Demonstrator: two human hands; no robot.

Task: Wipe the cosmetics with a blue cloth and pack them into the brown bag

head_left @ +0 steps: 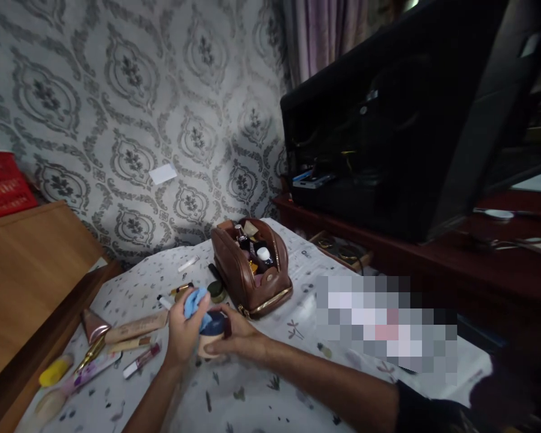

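My left hand (183,331) is closed around a crumpled light-blue cloth (195,302), which touches the lid of a small jar. The jar (210,347) has a dark blue lid and a beige lower part. My right hand (246,338) grips it from the right side, just above the patterned cloth cover. Behind my hands stands a brown cosmetic bag (234,273), unzipped, with a white-capped bottle (263,255) and other small items inside. A dark round pot (216,291) sits between the bag and my left hand.
Left of my hands lie a beige tube (137,328), a lip gloss tube (142,361), a pinkish cone-shaped tube (94,326) and a yellow sponge (55,371). A wooden cabinet (40,264) borders the left. A large black screen (369,144) stands at the right, beyond a pixelated patch.
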